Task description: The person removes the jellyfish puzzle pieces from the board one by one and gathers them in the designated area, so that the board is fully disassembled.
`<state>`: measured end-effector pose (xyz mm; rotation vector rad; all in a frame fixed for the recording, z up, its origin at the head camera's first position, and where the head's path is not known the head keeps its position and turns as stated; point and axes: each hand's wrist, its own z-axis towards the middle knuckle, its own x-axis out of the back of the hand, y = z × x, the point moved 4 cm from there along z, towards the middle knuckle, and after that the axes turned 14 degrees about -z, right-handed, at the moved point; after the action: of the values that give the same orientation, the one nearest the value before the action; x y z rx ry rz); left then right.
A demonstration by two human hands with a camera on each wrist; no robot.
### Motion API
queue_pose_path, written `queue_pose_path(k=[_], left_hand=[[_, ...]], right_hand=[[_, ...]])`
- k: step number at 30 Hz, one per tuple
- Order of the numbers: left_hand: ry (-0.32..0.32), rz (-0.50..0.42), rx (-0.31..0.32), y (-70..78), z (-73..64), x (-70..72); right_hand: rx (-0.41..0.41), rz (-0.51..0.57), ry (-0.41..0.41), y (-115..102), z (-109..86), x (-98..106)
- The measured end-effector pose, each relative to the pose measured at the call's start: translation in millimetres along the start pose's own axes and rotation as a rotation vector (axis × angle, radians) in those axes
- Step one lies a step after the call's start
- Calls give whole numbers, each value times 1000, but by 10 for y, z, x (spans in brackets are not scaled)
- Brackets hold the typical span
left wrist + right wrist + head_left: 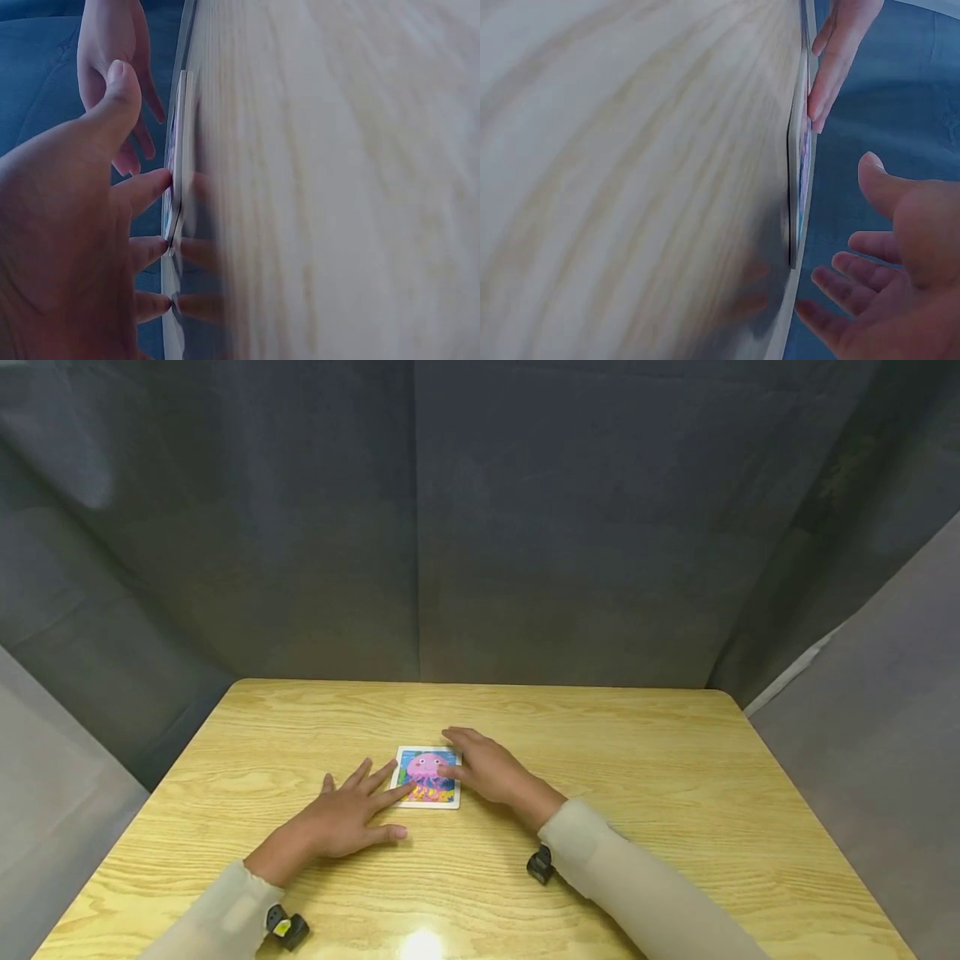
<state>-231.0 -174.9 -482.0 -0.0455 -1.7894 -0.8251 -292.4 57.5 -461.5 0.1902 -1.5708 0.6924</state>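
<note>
A small square jellyfish picture board (428, 781) lies flat on the table, pink and blue inside a white border. Seen edge-on in the left wrist view, the board (178, 150) is thin, with a line along its side. My left hand (341, 818) spreads its fingers at the board's left side. Its index fingertip rests on the picture, and the other fingertips are at or beside the left edge. Over the right edge, my right hand (487, 768) is held with relaxed fingers. In the right wrist view its fingers (855, 285) stand apart from the board (801, 180).
The wooden table (600, 727) has a light yellow grain and rounded far corners. Dark grey cloth (420, 527) hangs behind it, with paler panels at both sides. A small black camera sits on each wrist, over light sleeves (645, 885).
</note>
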Motion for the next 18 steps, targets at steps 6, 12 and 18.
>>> queue_pose_path(k=[6,12,18], left_hand=[[-9,-1,2,7,-5,6],[-18,-7,0,28,-20,14],[-13,2,0,40,-14,18]], right_hand=[[-1,6,5,-51,85,-46],[-10,27,-8,-120,148,-75],[7,39,24,-161,243,-118]])
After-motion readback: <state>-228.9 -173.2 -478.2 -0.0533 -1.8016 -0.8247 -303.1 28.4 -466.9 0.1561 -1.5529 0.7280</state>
